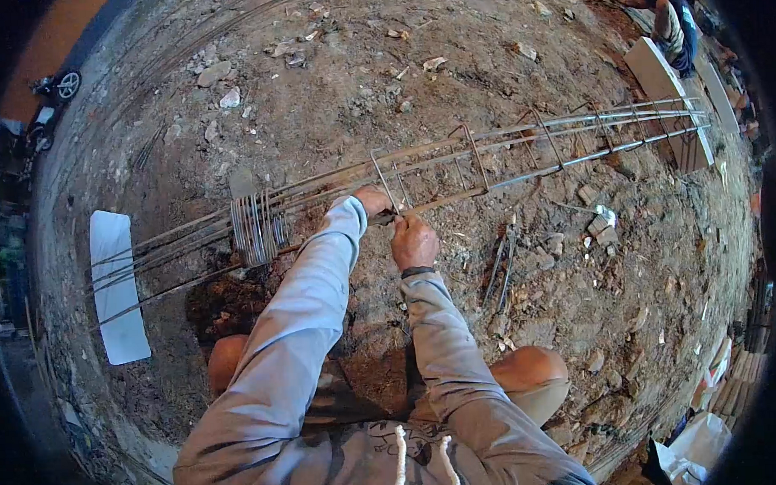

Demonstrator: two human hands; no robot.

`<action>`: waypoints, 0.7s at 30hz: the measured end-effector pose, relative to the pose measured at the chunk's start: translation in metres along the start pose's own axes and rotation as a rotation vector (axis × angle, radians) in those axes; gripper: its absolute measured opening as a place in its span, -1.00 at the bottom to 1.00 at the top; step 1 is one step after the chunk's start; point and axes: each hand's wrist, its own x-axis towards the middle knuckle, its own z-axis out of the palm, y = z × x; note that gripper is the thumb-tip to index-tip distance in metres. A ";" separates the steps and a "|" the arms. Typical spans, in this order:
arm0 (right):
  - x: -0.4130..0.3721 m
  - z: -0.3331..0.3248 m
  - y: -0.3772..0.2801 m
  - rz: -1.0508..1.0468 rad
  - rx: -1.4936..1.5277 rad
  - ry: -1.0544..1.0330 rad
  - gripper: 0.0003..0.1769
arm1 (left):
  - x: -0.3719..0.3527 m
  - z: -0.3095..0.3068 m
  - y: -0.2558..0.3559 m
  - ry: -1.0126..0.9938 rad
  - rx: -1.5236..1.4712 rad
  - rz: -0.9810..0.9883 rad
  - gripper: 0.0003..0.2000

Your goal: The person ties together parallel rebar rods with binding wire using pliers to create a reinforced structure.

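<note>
A long cage of steel reinforcing bars [522, 180] runs across the ground before me, with square stirrups [475, 161] spaced along its right part. My left hand [372, 200] reaches among the bars, its fingers curled at a single stirrup [382, 179]. Just beside it, my right hand [415, 241] is closed in a pinch where that stirrup's lower corner meets the near bar. Whatever small thing may be between those right fingertips is hidden. To the left, a bunch of loose stirrups [255, 228] hangs packed together on the bars.
Pliers-like long-handled cutters [500, 268] lie on the rough dirt at my right. A white block [120, 286] sits under the bars' left end, a pale slab [669, 96] under the right. Broken bricks [601, 228] lie nearby. A person [675, 27] is at far right; a motorcycle [54, 96] stands far left.
</note>
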 end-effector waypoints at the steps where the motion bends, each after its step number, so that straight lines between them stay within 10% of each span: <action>1: 0.002 0.000 0.000 -0.006 -0.003 -0.038 -0.77 | -0.005 -0.008 0.019 -0.023 0.367 0.097 -0.81; 2: 0.002 0.000 0.000 -0.009 -0.004 -0.042 -0.77 | -0.007 -0.012 0.031 -0.049 0.734 0.193 -0.83; 6: 0.004 0.003 0.002 0.004 -0.043 -0.068 -0.81 | -0.001 0.004 0.026 0.016 0.659 0.096 -0.82; 8: 0.007 0.000 0.000 0.021 -0.065 -0.106 -0.80 | -0.017 -0.003 0.058 0.143 -0.055 -0.264 -0.75; 12: 0.010 -0.004 -0.012 0.012 -0.075 -0.089 -0.78 | -0.047 -0.013 0.112 0.427 -0.132 -0.623 -0.71; 21: 0.012 0.047 0.033 0.312 -0.026 -0.115 -0.71 | -0.060 0.015 0.105 0.736 -0.331 -0.240 -0.66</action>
